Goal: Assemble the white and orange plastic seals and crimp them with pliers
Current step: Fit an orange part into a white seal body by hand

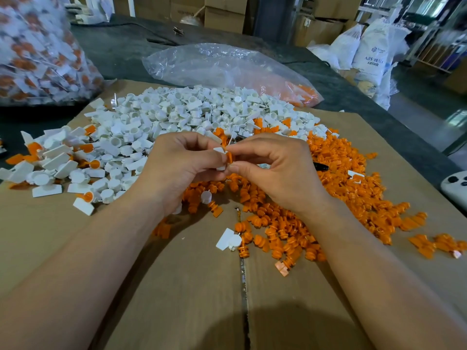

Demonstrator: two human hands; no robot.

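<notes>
Cardboard [177, 286] covers the bench closest to the camera, and both forearms reach over it toward the middle of the view. There the left hand [182, 165] and the right hand [278, 170] meet, fingertips almost against fingertips.

The grip of the left hand is narrow: thumb and fingers pinch a white part [219, 150]. The grip of the right hand is narrow too, and it pinches an orange part [229, 157] that touches the white part on its right side. So the orange part lies to the right of the white one, and the line between them runs about left to right, from one hand to the other.

I judge that the coming move is a push along this line, with the right hand pressing the orange part in while the left hand holds steady. If the part is already fully seated I cannot tell, because the fingers hide the joint.

Just beside the right hand a dark handle [321, 167] lies on the orange pile [341, 198]. It may be the pliers, and the right hand is the nearer one to it. Behind the hands is the white pile [177, 114], and further still lies a clear bag [222, 66].
</notes>
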